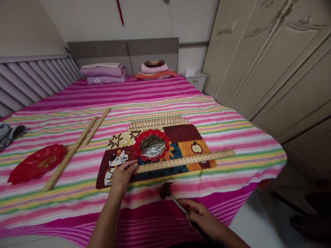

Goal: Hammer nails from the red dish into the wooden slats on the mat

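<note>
My left hand point(125, 172) is at the left end of a drilled wooden strip point(165, 164), its thumb and fingers closed on that end; whether a nail is also between them I cannot make out. Thin nails stand upright along the strip's far edge. In my right hand point(201, 215) is a hammer point(178, 202), gripped by the handle, its dark head over the bed cover, near side of the strip and apart from it. Just beyond the strip, a red scalloped dish point(137, 141) holds brass-coloured and silver nails. Under dish and strip lies a patterned mat point(178, 132).
Behind the dish are wooden strips point(157, 122) bristling with upright nails. To the left lie a red plate point(36, 163) and two wooden strips point(69, 155). Everything rests on a striped bed cover point(232, 134). A wardrobe point(279, 69) stands on the right.
</note>
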{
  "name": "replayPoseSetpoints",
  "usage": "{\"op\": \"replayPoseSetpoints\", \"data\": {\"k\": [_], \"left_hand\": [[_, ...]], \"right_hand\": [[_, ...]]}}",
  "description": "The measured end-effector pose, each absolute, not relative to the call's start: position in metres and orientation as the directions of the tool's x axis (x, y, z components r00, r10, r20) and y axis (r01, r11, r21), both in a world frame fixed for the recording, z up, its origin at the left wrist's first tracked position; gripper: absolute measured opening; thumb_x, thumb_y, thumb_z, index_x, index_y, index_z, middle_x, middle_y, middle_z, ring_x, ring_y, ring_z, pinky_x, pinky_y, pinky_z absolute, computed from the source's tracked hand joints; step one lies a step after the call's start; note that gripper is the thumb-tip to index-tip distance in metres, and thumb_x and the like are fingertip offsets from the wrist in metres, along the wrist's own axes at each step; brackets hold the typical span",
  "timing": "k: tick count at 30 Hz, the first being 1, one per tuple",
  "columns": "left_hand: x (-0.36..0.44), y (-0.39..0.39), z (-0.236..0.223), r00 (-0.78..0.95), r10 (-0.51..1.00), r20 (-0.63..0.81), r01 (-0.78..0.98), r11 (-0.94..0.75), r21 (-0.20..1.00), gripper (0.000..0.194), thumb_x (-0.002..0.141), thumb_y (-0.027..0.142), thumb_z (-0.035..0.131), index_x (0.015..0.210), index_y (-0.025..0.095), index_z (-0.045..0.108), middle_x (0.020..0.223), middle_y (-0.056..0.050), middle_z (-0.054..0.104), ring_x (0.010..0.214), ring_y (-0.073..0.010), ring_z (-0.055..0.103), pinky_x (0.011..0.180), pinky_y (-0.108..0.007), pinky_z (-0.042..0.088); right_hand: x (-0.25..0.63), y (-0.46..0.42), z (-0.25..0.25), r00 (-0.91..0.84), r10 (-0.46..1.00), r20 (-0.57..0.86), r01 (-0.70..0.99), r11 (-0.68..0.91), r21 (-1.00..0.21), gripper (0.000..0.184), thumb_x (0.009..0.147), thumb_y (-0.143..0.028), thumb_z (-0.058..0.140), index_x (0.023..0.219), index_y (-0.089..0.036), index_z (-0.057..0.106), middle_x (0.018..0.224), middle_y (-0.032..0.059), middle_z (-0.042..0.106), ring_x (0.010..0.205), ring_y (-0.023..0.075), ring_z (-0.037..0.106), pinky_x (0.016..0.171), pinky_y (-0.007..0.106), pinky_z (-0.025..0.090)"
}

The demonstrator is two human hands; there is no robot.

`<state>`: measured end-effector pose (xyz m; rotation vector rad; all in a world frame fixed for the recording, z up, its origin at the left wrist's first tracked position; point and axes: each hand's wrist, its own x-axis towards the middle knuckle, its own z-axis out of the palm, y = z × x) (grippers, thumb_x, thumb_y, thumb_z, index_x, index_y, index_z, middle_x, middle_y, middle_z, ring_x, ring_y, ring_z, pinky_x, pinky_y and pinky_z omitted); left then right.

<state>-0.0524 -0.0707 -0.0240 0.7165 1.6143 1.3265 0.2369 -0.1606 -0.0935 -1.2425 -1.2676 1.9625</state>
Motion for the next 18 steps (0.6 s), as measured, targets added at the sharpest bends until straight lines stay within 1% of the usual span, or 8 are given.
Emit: {"op": "replayPoseSetpoints", "data": {"k": [2,4,8,14,18], "left_hand": [[-0.0499,-0.0699,-0.0271,-0.449,0.849,-0.278,-0.111,0.256,0.96,0.044,0.036,0.039,0.081,0.072,0.016,0.07,0.06,0.0,0.067,0.06,-0.0129,0.06,0.058,-0.024,0.047],[-0.0483,-0.0702,-0.0285,-0.467,0.844,-0.264,-0.085,0.255,0.963,0.043,0.036,0.039,0.08,0.07,0.016,0.068,0.058,0.001,0.066,0.058,-0.0116,0.059,0.056,-0.023,0.045],[-0.0472,-0.0722,-0.03,-0.482,0.837,-0.258,-0.057,0.264,0.963,0.041,0.036,0.04,0.079,0.067,0.017,0.066,0.059,0.002,0.065,0.058,-0.0104,0.058,0.058,-0.022,0.044],[-0.0449,-0.0734,-0.0327,-0.502,0.845,-0.186,0.075,0.256,0.964,0.038,0.043,0.044,0.075,0.068,0.017,0.067,0.062,0.0,0.066,0.06,-0.0121,0.057,0.06,-0.024,0.044],[-0.0433,-0.0743,-0.0329,-0.517,0.843,-0.15,0.124,0.247,0.961,0.037,0.046,0.046,0.072,0.069,0.018,0.066,0.066,-0.001,0.068,0.063,-0.0141,0.059,0.062,-0.026,0.045]], "right_hand": [[0.2366,-0.1604,-0.0924,-0.458,0.773,-0.44,0.068,-0.463,-0.884,0.055,0.066,-0.019,0.048,0.12,-0.017,0.062,0.048,-0.0085,0.05,0.038,0.0072,0.036,0.041,0.019,0.026],[0.2367,-0.1606,-0.0915,-0.456,0.768,-0.449,0.073,-0.471,-0.879,0.056,0.066,-0.019,0.047,0.121,-0.017,0.061,0.047,-0.0084,0.05,0.038,0.0073,0.037,0.041,0.019,0.027],[0.238,-0.1611,-0.0911,-0.469,0.767,-0.438,0.075,-0.46,-0.885,0.056,0.067,-0.018,0.047,0.121,-0.018,0.061,0.048,-0.0083,0.05,0.038,0.0073,0.036,0.04,0.019,0.027],[0.2389,-0.1614,-0.092,-0.464,0.778,-0.424,0.088,-0.436,-0.896,0.055,0.067,-0.018,0.047,0.12,-0.02,0.062,0.049,-0.008,0.051,0.039,0.0076,0.037,0.041,0.019,0.027],[0.2384,-0.1617,-0.0914,-0.465,0.78,-0.419,0.092,-0.428,-0.899,0.055,0.068,-0.019,0.048,0.121,-0.02,0.062,0.049,-0.0073,0.052,0.04,0.0083,0.038,0.041,0.019,0.027]]}}
